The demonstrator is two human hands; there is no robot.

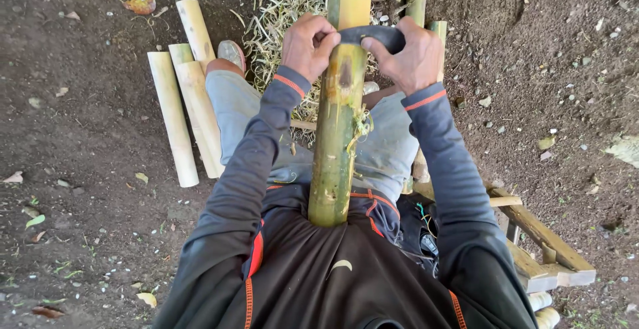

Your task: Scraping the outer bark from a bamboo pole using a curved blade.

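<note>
Peeled bamboo lengths [183, 102] are lying left; both fists, left hand [307, 44] and right hand [407, 56], are gripping a curved blade [374, 35] across the bamboo pole [339, 102], pointing away.

one green bamboo pole [338, 112], four pale peeled bamboo pieces [173, 119], two hands [307, 44].

Soft, even daylight fills the view, bright but without hard sun. Shadows are faint and diffuse: a dim one lies beside the pale peeled bamboo sections [183, 102] on the dark brown earth floor [86, 169]. The long green-yellow bamboo pole [338, 116] carries a mild sheen (no real glare). Focus holds sharp across the centre; the wide lens bends the edges slightly, and the black long-sleeved shirt [319, 282] loses detail.
</note>
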